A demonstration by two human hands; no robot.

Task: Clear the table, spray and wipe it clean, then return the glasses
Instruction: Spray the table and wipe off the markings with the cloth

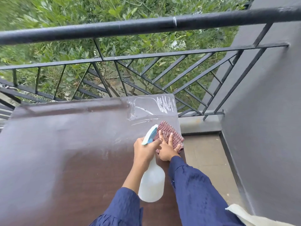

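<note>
The left hand (146,149) clasps the spray bottle (152,185), the flat right hand (166,151) presses the cloth (165,128) just beside it (at the table (65,144) edge), so a wide stroke may drop the cloth.

The dark brown desk (65,152) had a glossy top, hazy with smears across its middle. A red-checked cloth (164,128) lay bunched on it at the right edge. White wet streaks (164,105) marked the far right corner just beyond the cloth
</note>
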